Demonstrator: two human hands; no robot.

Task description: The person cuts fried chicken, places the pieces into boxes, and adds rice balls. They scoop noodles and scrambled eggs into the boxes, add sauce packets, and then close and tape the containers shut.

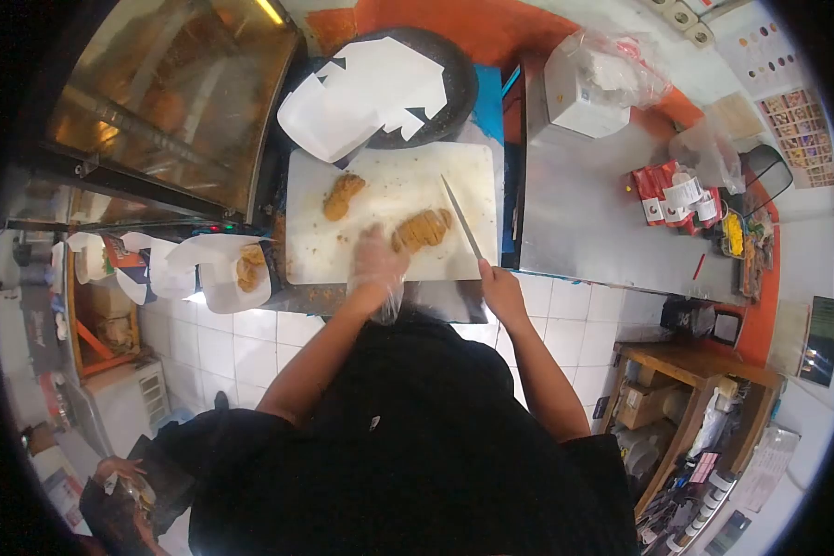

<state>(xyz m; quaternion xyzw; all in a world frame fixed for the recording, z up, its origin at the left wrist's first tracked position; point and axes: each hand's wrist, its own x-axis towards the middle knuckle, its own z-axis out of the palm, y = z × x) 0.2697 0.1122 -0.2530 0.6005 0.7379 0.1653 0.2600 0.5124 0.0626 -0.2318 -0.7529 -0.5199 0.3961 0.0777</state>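
My left hand, in a clear plastic glove, rests on the near end of a breaded fried cutlet lying on the white cutting board. In my right hand is a long knife, gripped by the handle, its blade pointing away over the board just right of the cutlet. A second fried piece lies farther left on the board.
White paper sheets sit in a dark round pan behind the board. A paper box with fried food stands left of the board. A steel counter with packets and a white container lies right. A glass display case stands at the left.
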